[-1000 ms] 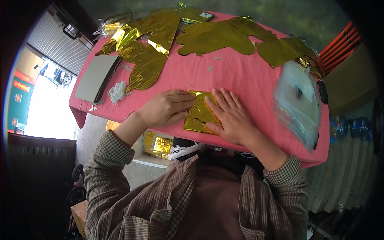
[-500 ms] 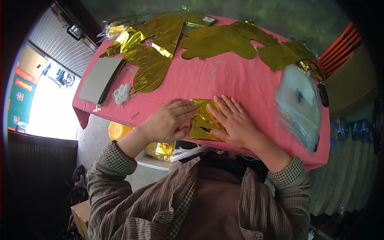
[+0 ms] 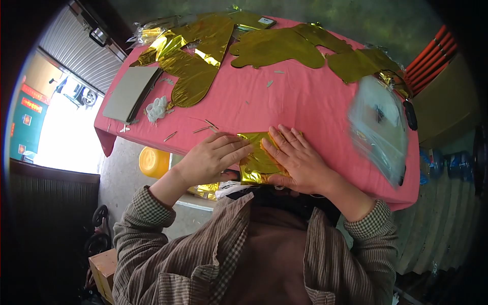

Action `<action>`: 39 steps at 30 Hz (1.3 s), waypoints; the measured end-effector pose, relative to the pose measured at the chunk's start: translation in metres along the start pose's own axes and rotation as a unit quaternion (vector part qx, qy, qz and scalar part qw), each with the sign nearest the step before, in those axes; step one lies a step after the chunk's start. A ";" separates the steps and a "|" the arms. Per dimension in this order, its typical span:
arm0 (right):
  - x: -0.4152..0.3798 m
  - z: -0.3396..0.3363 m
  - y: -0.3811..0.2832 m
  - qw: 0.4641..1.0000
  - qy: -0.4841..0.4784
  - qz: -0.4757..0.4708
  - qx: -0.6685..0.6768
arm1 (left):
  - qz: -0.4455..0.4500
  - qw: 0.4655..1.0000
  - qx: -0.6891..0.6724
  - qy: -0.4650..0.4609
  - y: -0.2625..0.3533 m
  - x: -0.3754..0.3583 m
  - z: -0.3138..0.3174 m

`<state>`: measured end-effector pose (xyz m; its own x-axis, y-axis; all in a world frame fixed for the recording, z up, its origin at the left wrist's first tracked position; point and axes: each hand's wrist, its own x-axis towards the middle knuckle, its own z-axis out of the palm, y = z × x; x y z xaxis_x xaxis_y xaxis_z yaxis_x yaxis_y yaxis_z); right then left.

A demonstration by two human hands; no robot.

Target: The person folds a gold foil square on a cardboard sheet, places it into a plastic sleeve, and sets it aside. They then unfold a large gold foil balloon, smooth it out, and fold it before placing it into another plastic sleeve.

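A folded gold foil balloon (image 3: pixel 255 163) lies at the near edge of the pink-covered table (image 3: pixel 315 96). My right hand (image 3: pixel 301 163) rests flat over its right side, fingers stretched out and slightly apart. On its left edge lie the fingertips of my left hand (image 3: pixel 212 158), with the fingers extended and close together. Neither hand is wrapped around the foil. Just beyond my left hand are a few thin sticks (image 3: pixel 206 127).
Flat gold foil balloons (image 3: pixel 195 76) spread along the table's far side. To the left are a grey board-like stack (image 3: pixel 129 94) and a bundle of white string (image 3: pixel 156 109). Clear plastic bags (image 3: pixel 378 132) lie at right. A yellow tub (image 3: pixel 153 162) stands below the table.
Both hands and the folded foil have shifted slightly toward my body, and the foil's near end now catches more light. More of the thin sticks beyond my left hand are visible.
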<state>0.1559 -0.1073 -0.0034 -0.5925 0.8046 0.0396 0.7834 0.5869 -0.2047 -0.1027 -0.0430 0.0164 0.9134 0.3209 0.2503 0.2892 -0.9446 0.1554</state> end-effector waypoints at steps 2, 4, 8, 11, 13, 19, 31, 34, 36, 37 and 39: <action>0.000 0.001 0.001 1.000 -0.003 0.001 -0.008 | 0.000 1.000 0.010 0.003 0.000 0.000 0.004; 0.000 0.002 0.002 1.000 -0.008 0.004 0.015 | -0.043 0.996 -0.043 0.062 0.001 0.001 0.009; -0.001 0.007 0.005 1.000 0.013 0.000 0.019 | 0.009 0.996 0.005 0.092 0.001 0.009 0.012; 0.000 0.004 0.006 1.000 0.009 -0.003 0.016 | 0.046 0.993 0.062 0.088 0.000 0.013 0.009; 0.000 0.004 0.008 0.997 0.006 -0.007 0.081 | 0.058 0.991 0.101 0.059 -0.001 0.015 0.009; -0.007 -0.005 0.033 0.861 0.151 0.029 0.484 | -0.026 0.994 0.020 0.100 -0.004 0.014 0.006; 0.026 -0.012 0.054 0.590 0.170 0.125 0.780 | -0.321 0.519 -0.763 0.211 -0.007 0.077 0.047; 0.035 -0.013 0.057 0.585 0.214 0.174 0.762 | -0.324 0.506 -0.774 0.200 0.002 0.087 0.042; 0.038 -0.005 0.066 0.584 0.239 0.165 0.758 | -0.337 0.497 -0.781 0.173 0.004 0.090 0.037; 0.036 -0.003 0.070 0.600 0.231 0.166 0.748 | -0.347 0.496 -0.785 0.134 -0.001 0.087 0.035; 0.035 0.001 0.077 0.614 0.223 0.167 0.739 | -0.345 0.495 -0.780 0.166 -0.002 0.084 0.031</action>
<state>0.1957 -0.0343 -0.0183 -0.0774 0.9957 -0.0505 -0.3738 -0.0759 -0.9244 -0.0175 -0.0158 0.0075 0.5799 0.7674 -0.2736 -0.3098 0.5182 0.7972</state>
